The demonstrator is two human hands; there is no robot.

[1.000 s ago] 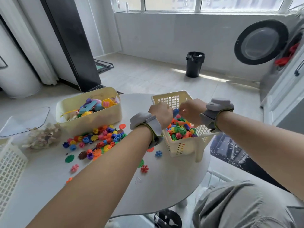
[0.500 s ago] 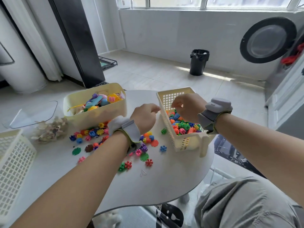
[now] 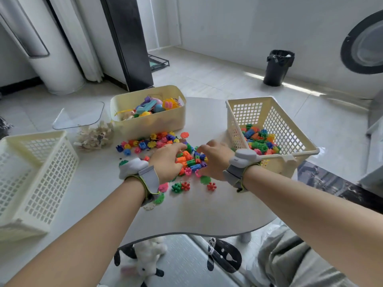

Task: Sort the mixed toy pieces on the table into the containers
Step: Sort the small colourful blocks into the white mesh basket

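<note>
A heap of small colourful toy pieces (image 3: 191, 161) lies mid-table, and both hands are on it. My left hand (image 3: 166, 161) curls over its left side, with pieces between fingers and thumb. From the other side my right hand (image 3: 216, 161) curls round more pieces. More loose pieces (image 3: 149, 141) line the front of a solid cream bin (image 3: 149, 126) that holds larger toys. At the right, a cream mesh basket (image 3: 246, 112) holds several similar small pieces. An empty mesh basket (image 3: 41, 172) stands at the left.
A pile of pale wooden pieces (image 3: 94, 136) and a clear lid (image 3: 80, 116) lie behind the left basket. Stray pieces (image 3: 180, 187) sit near my wrists. The table's front edge curves just below my forearms. A black waste bin (image 3: 278, 67) stands on the floor.
Both hands left the right mesh basket and came down to the left onto the heap of pieces mid-table. The camera tilted down and to the left.
</note>
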